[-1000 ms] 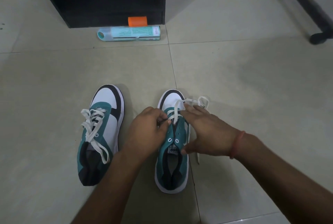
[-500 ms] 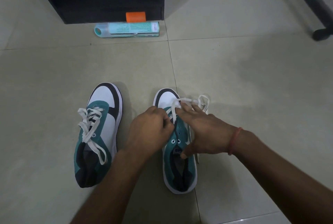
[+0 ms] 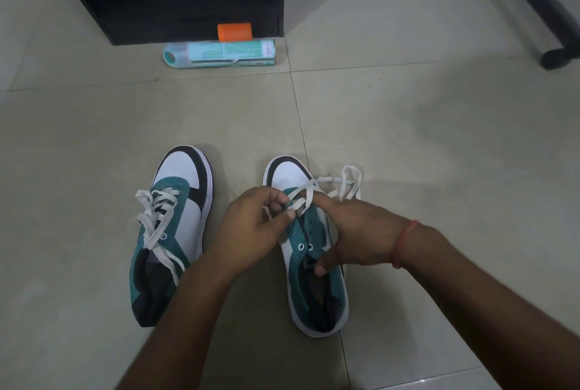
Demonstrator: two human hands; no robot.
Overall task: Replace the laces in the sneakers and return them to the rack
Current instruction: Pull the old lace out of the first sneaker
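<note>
The step in hand looks like lacing the right-hand sneaker [image 3: 317, 267], which stands on the floor tiles just right of its already laced mate [image 3: 171, 232]. The left hand [image 3: 251, 232] pinches the white lace [image 3: 306, 196] near the toe-end eyelets, while the right hand [image 3: 354, 236] grips the shoe's upper, fingers curled, thumb at the tongue. Next, the lace end probably needs feeding through an empty eyelet toward the heel.
</note>
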